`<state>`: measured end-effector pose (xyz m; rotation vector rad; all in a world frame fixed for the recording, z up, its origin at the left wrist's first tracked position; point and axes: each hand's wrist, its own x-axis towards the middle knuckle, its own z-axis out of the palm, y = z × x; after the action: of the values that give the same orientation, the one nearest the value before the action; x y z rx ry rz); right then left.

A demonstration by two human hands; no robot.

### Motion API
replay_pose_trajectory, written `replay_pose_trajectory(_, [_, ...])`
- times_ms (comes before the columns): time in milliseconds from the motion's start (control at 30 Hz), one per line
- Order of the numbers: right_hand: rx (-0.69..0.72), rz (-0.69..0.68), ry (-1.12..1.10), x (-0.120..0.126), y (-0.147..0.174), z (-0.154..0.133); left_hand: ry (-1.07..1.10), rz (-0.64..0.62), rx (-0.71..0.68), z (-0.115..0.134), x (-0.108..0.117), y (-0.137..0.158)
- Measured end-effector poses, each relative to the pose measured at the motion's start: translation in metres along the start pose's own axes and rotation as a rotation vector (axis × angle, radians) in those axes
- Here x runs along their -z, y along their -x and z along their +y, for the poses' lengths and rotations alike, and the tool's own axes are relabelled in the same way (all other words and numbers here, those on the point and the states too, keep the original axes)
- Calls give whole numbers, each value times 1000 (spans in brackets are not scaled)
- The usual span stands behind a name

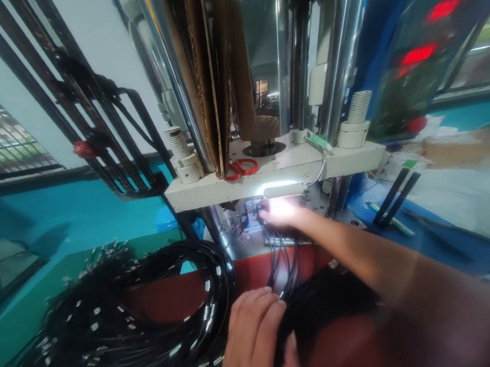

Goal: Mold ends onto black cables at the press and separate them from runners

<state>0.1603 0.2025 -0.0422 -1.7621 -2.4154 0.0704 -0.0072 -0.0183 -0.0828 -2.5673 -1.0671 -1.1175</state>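
My right hand (278,211) reaches in under the white plate (211,190) of a press, at a metal mold (251,214). Glare from a lamp (285,190) washes out its fingers, so I cannot tell what they hold. Several thin black cables (280,260) hang from the front of the mold over a red surface (252,270). Below them, close to the cables' lower ends, my left hand (256,329) hovers with fingers loosely curved and the thumb apart. Nothing shows in its grasp.
A large bundle of black cables with silvery connectors (112,324) spreads at the left. Red-handled scissors (241,168) lie on the press plate beside upright cardboard (205,79). Steel columns (342,46) flank the press. Black strips (396,197) rest on a blue surface (449,246) at the right.
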Motion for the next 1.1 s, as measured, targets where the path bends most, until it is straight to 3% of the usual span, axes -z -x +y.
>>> replay_pose_trajectory(233, [-15, -12, 9, -7, -2, -8, 50, 41, -6, 2, -1, 1])
replay_pose_trajectory(400, [-28, -12, 5, -12, -3, -11, 83, 3, 38, 2, 0, 4])
replay_pose_trajectory(533, [-43, 30, -44, -8, 4, 5, -9, -93, 68, -10, 13, -13])
replay_pose_trajectory(633, [-105, 109, -70, -8, 16, 39, -136, -275, 43, -38, 12, -45])
replay_pose_trajectory(767, [-149, 187, -96, -17, 30, 81, -282, -568, 74, -92, -26, -100])
replay_pose_trajectory(933, [-25, 225, -134, -30, 29, 87, -282, -617, 30, -132, -81, -143])
replay_pose_trajectory(1100, [113, 234, -137, -35, 24, 73, -288, -583, 65, -140, -99, -143])
